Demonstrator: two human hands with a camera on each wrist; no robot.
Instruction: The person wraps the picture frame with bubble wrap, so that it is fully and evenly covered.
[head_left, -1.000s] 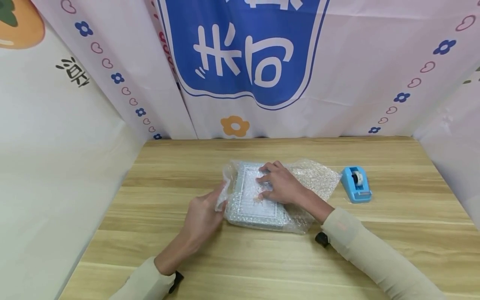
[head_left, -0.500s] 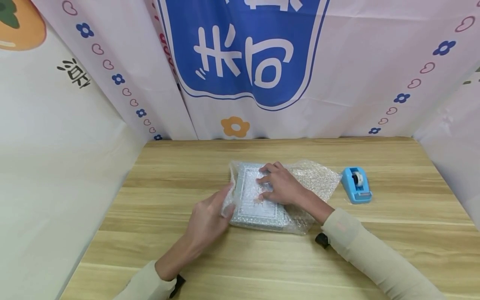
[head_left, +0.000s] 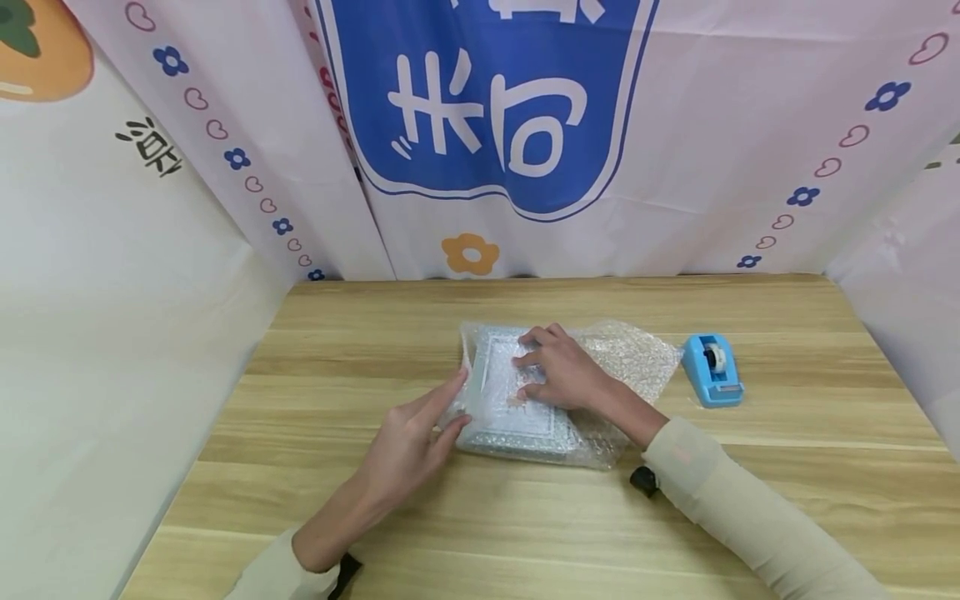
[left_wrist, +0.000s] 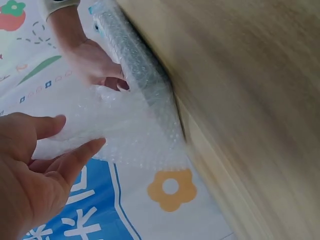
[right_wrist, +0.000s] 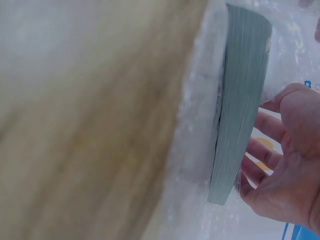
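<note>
A thick book (head_left: 497,392) with a pale bordered cover lies on the table inside clear bubble wrap (head_left: 633,354). The right wrist view shows its greenish page edges (right_wrist: 242,100) through the open end of the wrap. My right hand (head_left: 566,371) rests on the cover, fingertips spread and bent, pressing it down. At the book's left side is my left hand (head_left: 405,442), thumb and index finger extended and apart by the wrap's left flap. In the left wrist view, the flap of bubble wrap (left_wrist: 120,127) stands beside these fingertips, not pinched between them.
A blue tape dispenser (head_left: 712,371) stands to the right, close to the wrap's pointed right end. The wooden table (head_left: 337,333) ends at a printed cloth backdrop (head_left: 675,167). White cloth walls flank both sides.
My left hand has moved the wrap's left flap rightward against the book, and its thumb and fingers have since spread apart. My right hand has stayed in place on the cover.
</note>
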